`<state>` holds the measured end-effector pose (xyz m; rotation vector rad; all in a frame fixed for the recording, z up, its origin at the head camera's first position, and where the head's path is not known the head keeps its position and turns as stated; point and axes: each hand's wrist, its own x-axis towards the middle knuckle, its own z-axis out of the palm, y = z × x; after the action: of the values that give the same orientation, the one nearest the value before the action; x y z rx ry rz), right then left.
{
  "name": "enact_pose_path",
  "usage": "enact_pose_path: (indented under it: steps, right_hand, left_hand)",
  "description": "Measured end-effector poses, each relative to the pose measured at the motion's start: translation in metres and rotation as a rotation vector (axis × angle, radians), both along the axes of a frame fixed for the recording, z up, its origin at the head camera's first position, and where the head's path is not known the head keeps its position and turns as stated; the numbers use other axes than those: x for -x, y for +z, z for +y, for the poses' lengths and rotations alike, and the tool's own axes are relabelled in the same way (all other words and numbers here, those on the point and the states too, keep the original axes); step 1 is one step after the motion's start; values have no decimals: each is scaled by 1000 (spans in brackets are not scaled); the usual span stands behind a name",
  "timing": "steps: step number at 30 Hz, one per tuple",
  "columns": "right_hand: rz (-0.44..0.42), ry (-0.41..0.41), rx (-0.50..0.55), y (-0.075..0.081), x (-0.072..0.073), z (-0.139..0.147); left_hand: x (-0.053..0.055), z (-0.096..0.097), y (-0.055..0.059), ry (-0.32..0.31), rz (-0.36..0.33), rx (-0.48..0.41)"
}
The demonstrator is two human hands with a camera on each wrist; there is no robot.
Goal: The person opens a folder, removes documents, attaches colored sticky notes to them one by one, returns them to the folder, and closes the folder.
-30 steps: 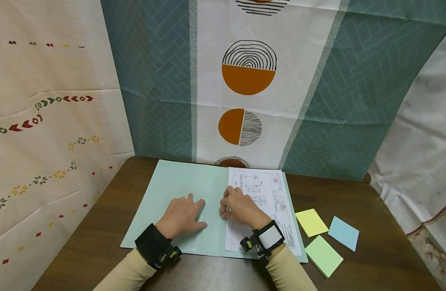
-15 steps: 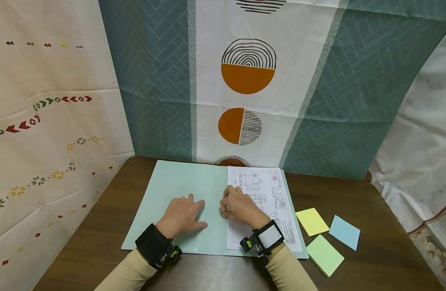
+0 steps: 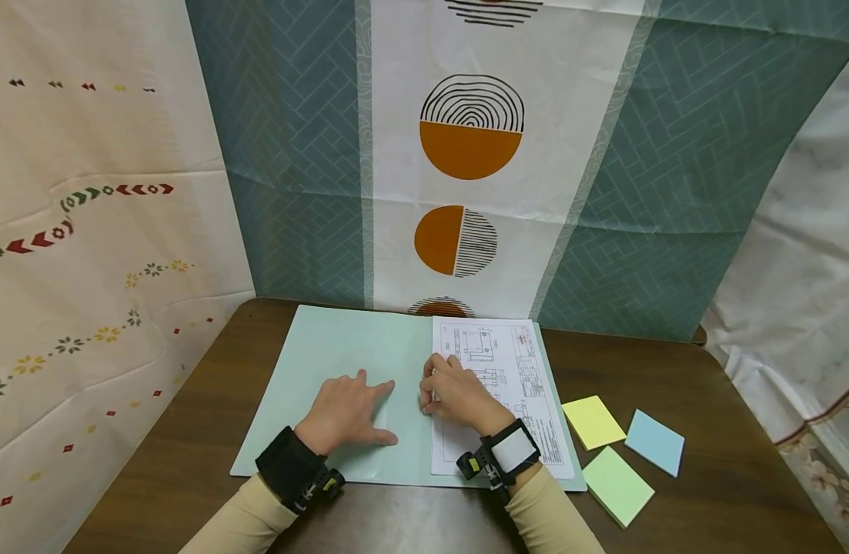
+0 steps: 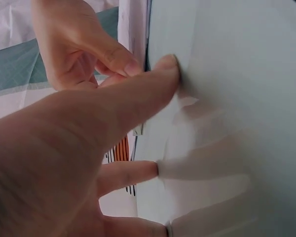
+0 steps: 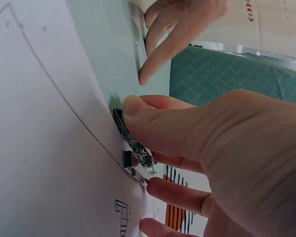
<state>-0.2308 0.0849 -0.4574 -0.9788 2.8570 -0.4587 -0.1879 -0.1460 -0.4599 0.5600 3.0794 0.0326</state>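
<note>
A pale green file folder (image 3: 389, 342) lies spread on the brown table. On its right half rest white sheets (image 3: 538, 415) printed with technical drawings. My left hand (image 3: 344, 412) presses the folder's left half, fingertips and thumb tip down on the surface, fingers spread. At the sheets' left edge, near the fold, my right hand (image 3: 459, 392) pinches a metal lever clip (image 5: 133, 143). In the right wrist view the thumb bears on the clip's dark lever, with the other fingers behind it. The head view hides the clip under the hand.
Three pads of sticky notes lie right of the folder: a yellow pad (image 3: 593, 423), a blue pad (image 3: 655, 442) and a green pad (image 3: 619, 486). Patterned cloths hang behind the table (image 3: 632, 362) and at both sides.
The folder's lower right corner and the sheets have shifted slightly away from me. My left thumb and index finger have spread a little. The right hand stays almost still at the clip.
</note>
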Motion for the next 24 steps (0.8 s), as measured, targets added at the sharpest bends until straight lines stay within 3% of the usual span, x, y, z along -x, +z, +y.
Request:
enact_pose_path:
  steps: [15, 24]
  right_hand:
    - [-12, 5, 3, 0, 0, 2]
    - [7, 31, 25, 0, 2, 7]
  left_hand:
    - [-3, 2, 10, 24, -41, 14]
    - [-3, 1, 9, 21, -49, 8]
